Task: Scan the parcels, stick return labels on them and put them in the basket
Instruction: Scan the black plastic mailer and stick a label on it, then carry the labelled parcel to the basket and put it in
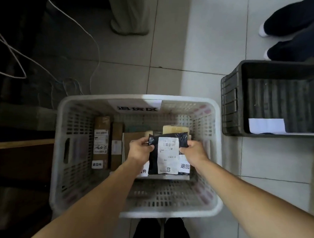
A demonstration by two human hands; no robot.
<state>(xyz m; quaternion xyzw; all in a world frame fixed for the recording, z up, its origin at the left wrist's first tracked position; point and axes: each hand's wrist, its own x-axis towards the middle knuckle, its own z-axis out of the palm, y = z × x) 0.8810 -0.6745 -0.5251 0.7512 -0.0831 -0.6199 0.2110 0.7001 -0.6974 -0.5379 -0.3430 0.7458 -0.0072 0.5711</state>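
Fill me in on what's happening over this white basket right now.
A person is holding a black parcel with both hands, the left hand at its upper left corner and the right hand at its right edge, over the white basket. The parcel carries a shipping label and a white return sticker. Several brown boxes already lie in the basket. A dark crate stands to the right.

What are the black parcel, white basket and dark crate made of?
Black parcel: looks like glossy plastic film, soft and creased, with paper labels.
White basket: moulded plastic, perforated lattice walls, matt.
Dark crate: probably rigid plastic, ribbed walls, dull finish.
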